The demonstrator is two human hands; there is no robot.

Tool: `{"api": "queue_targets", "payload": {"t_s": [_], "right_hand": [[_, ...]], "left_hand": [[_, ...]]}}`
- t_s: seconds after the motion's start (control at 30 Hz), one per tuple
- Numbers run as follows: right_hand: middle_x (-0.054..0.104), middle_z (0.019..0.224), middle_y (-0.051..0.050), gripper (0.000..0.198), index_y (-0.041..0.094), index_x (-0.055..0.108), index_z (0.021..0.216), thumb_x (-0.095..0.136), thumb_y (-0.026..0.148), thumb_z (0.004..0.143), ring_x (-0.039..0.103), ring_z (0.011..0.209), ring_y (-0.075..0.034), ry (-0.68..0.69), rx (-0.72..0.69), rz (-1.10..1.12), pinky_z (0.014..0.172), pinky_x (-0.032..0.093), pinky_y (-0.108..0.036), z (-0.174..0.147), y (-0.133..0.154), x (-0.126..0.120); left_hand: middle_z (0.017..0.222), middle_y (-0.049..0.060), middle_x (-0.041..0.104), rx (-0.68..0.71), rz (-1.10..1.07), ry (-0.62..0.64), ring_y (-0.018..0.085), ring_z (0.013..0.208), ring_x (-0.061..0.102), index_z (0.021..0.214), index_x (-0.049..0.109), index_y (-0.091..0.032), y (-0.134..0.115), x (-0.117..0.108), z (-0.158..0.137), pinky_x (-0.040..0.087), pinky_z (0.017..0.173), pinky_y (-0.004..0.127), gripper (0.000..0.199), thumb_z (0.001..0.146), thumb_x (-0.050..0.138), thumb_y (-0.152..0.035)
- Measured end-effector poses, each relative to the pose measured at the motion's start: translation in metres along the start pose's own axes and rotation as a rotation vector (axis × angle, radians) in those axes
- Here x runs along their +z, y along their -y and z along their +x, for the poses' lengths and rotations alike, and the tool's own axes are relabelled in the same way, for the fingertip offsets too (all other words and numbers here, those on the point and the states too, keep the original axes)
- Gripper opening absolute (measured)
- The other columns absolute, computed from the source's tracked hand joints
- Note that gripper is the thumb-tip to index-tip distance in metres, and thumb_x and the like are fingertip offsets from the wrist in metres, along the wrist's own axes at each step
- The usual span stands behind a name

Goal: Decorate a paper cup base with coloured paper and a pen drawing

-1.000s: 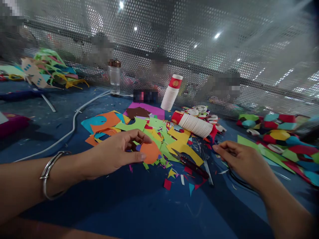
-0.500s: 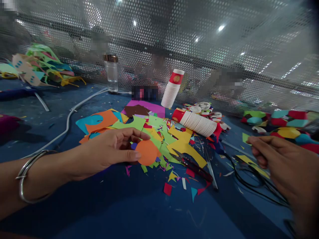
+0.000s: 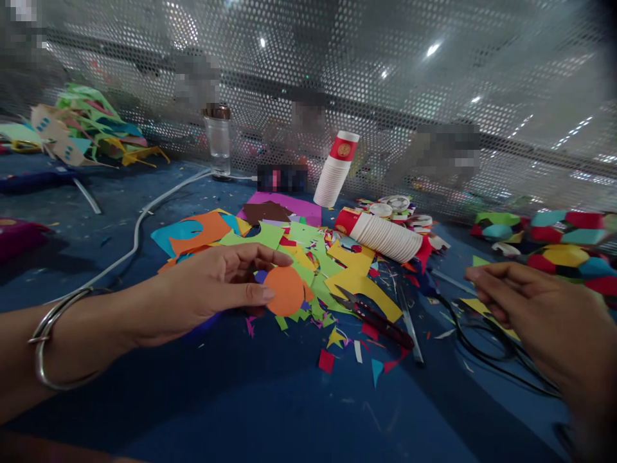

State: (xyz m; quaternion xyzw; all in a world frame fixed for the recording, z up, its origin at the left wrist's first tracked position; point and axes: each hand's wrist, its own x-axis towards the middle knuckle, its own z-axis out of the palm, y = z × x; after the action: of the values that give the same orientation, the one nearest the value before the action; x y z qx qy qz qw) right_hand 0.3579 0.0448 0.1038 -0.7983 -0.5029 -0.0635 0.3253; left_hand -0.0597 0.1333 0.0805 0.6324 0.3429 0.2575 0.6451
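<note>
My left hand, a silver bangle on its wrist, pinches an orange paper disc by its left edge between thumb and fingers. Behind the disc lie green paper offcuts and small scraps. My right hand is off to the right, thumb and forefinger pressed together; whatever is between them, if anything, is too small to make out. A bit of green paper shows just behind those fingertips. Between the hands, scissors with dark red handles lie closed beside a thin clear stick.
Red-and-white paper cup stacks stand tilted and lie on their side. A lidded glass stands near the perforated screen. A white cable crosses the left; a black cable loops near my right hand. Coloured paper balls sit far right.
My right hand has moved slightly left, its fingertips now in front of the green bit of paper. My left hand keeps the orange disc in nearly the same place.
</note>
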Motion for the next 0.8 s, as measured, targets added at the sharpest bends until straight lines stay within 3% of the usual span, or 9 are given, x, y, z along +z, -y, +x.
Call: {"api": "queue_targets", "payload": {"t_s": [0.17,0.3,0.47,0.67,0.8], "right_hand": [[0.061,0.054,-0.001,0.056,0.024,0.070,0.083,0.062,0.079,0.079,0.054,0.046,-0.019,0.247,-0.047,-0.021,0.050,0.038,-0.034,-0.005,0.010,0.003],[0.057,0.055,0.001,0.057,0.024,0.072,0.085,0.062,0.080,0.081,0.048,0.049,-0.017,0.318,-0.075,-0.016,0.052,0.036,-0.033,-0.008,0.014,0.007],[0.061,0.061,0.000,0.053,0.024,0.071,0.081,0.059,0.076,0.084,0.049,0.055,-0.019,0.396,-0.117,-0.033,0.057,0.037,-0.034,-0.010,0.019,0.010],[0.067,0.069,-0.002,0.047,0.024,0.070,0.083,0.056,0.069,0.090,0.054,0.061,-0.021,0.485,-0.170,-0.063,0.061,0.038,-0.035,-0.011,0.016,0.015],[0.064,0.065,-0.001,0.049,0.023,0.069,0.083,0.056,0.069,0.091,0.053,0.056,-0.019,0.549,-0.186,-0.075,0.058,0.038,-0.034,-0.015,0.018,0.019]], "left_hand": [[0.129,0.006,0.072,-0.017,0.009,0.036,0.021,0.108,0.070,0.133,0.064,-0.028,0.003,0.001,0.001,0.058,0.085,0.029,0.053,0.084,0.083,-0.031],[0.130,0.004,0.072,-0.030,0.002,0.046,0.020,0.113,0.069,0.134,0.064,-0.030,0.003,0.002,0.002,0.058,0.089,0.028,0.052,0.085,0.083,-0.030],[0.118,0.002,0.074,-0.059,-0.066,0.077,0.016,0.105,0.071,0.135,0.063,-0.031,0.002,0.002,0.001,0.057,0.084,0.024,0.051,0.088,0.083,-0.030],[0.119,0.004,0.075,-0.144,-0.058,0.161,0.021,0.109,0.072,0.140,0.058,-0.031,0.005,0.002,-0.002,0.056,0.088,0.030,0.057,0.089,0.082,-0.037],[0.117,0.004,0.076,-0.125,-0.017,0.132,0.022,0.110,0.072,0.141,0.058,-0.031,0.005,0.002,-0.002,0.055,0.090,0.032,0.059,0.088,0.083,-0.039]]}}
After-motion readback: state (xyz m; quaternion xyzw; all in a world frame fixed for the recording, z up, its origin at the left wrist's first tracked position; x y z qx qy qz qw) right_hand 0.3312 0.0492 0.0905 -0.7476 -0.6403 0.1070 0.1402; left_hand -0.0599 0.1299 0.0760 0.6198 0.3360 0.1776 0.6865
